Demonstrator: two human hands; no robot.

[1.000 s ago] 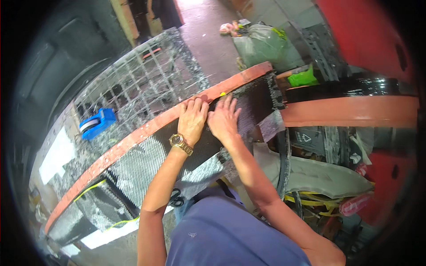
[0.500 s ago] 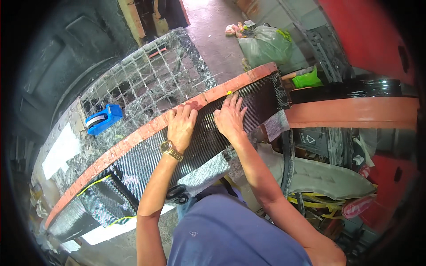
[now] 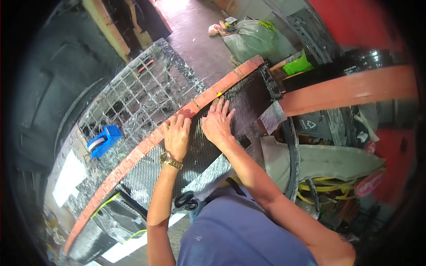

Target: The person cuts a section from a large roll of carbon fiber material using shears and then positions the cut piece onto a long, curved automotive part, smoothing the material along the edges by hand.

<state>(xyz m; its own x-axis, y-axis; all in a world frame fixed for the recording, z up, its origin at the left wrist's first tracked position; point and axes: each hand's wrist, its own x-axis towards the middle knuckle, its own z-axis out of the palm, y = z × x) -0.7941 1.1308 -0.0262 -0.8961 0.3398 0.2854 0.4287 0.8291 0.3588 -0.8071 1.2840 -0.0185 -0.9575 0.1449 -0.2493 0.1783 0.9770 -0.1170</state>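
A long curved orange strip (image 3: 240, 71) borders dark, glossy woven fabric (image 3: 244, 102) across the middle. My left hand (image 3: 177, 135), with a gold wristwatch (image 3: 171, 160), has its fingers bent and close together on the fabric's upper edge against the strip. My right hand (image 3: 217, 119) lies open beside it, fingers spread flat on the fabric, tips just below a small yellow tab (image 3: 219, 94). A separate fabric piece with yellow edging (image 3: 119, 217) lies at the lower left. Black-handled scissors (image 3: 186, 199) rest near my body, blades hidden.
A blue tape dispenser (image 3: 104, 141) sits on a stained grid panel (image 3: 142, 88). Farther back lie a bulging plastic bag (image 3: 250, 40) and a green bag (image 3: 297, 64). Another orange-and-black curved part (image 3: 346, 84) extends right, over grey pieces (image 3: 333, 166) and clutter. Dark moulded panels (image 3: 57, 66) stand left.
Both hands have shifted leftward along the fabric, the left hand further, and sit a little lower in the picture. The view has also tilted slightly. More of the scissor handles shows.
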